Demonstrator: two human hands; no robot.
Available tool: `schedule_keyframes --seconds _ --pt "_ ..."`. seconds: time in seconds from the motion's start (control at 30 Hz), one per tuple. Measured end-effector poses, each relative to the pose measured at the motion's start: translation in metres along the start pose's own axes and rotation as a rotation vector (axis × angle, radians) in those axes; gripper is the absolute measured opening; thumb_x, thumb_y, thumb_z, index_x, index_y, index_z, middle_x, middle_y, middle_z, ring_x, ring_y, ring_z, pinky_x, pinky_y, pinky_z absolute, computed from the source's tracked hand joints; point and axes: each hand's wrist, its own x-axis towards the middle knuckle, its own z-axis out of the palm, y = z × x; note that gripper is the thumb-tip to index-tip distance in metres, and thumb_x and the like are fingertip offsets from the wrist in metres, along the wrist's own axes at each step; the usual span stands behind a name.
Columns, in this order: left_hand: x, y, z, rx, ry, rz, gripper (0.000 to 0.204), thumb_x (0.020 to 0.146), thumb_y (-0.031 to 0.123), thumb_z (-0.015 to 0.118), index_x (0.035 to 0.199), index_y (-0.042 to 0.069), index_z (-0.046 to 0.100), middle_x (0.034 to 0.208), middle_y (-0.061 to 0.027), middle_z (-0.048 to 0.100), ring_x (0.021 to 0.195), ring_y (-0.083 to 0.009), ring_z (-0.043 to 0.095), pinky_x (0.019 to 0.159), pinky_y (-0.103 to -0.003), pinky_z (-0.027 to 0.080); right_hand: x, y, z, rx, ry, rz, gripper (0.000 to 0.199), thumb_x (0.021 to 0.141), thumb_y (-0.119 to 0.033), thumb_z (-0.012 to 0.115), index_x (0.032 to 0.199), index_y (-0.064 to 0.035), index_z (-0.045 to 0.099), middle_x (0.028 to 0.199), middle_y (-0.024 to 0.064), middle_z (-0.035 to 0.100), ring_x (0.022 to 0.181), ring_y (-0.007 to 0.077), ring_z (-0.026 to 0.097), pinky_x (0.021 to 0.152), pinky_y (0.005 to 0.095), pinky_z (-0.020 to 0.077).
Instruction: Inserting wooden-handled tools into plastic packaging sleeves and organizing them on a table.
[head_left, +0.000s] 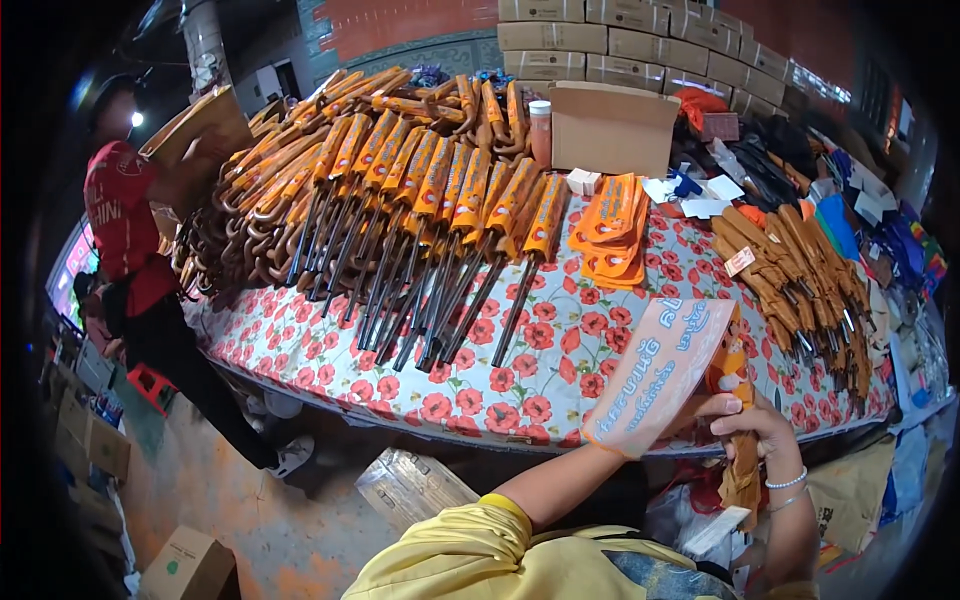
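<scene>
My left hand (707,408) is closed on a printed plastic sleeve (640,385), pale and see-through with orange edges. The sleeve stands up in front of my left wrist and hides part of it. Beside it, my right hand (768,428), with bracelets at the wrist, grips a folded brown umbrella (740,472), which hangs below the fingers. An orange part of the sleeve lies by the umbrella's upper end, and I cannot tell how far it covers it. A stack of flat orange sleeves (610,235) lies on the table just beyond my hands.
The table has a poppy-print cloth (535,405). Sleeved umbrellas (430,180) with curved brown handles are heaped at the left and middle. Bare brown umbrellas (790,260) lie at the right. A cardboard box (612,130) stands behind. A person in red (125,205) carries something at the left.
</scene>
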Motion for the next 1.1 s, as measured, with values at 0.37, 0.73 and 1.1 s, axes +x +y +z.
schedule_keyframes --seconds 0.37,0.73,1.1 --pt "0.000 0.004 0.018 0.213 0.054 -0.020 0.028 0.087 0.027 0.063 0.093 0.002 0.052 0.084 -0.0111 0.052 0.083 -0.0236 0.051 0.075 -0.036 0.042 0.022 0.021 0.023 -0.297 0.294 -0.652 0.093 0.067 -0.002 0.065 0.144 -0.0075 0.013 0.123 0.0209 0.049 0.105 0.0321 0.055 0.088 0.0383 0.0446" --pt "0.038 -0.084 -0.008 -1.429 0.768 -0.466 0.017 0.080 0.013 0.063 0.090 0.004 0.052 0.077 -0.0088 0.058 0.072 -0.0240 0.060 0.070 -0.035 0.051 -0.049 0.018 0.018 -1.182 0.510 -0.728 0.073 0.073 -0.008 0.067 0.137 -0.0040 0.032 0.105 0.0157 0.054 0.091 0.0288 0.058 0.084 0.0369 0.0459" --pt "0.018 -0.064 -0.018 -1.060 0.443 -0.330 0.023 0.087 0.018 0.057 0.104 0.004 0.051 0.083 -0.0079 0.059 0.081 -0.0185 0.059 0.082 -0.038 0.050 -0.048 0.058 0.010 -0.520 0.311 -0.329 0.043 0.082 -0.022 0.066 0.115 0.0031 0.052 0.092 0.0075 0.063 0.062 0.0162 0.057 0.061 0.0290 0.0462"
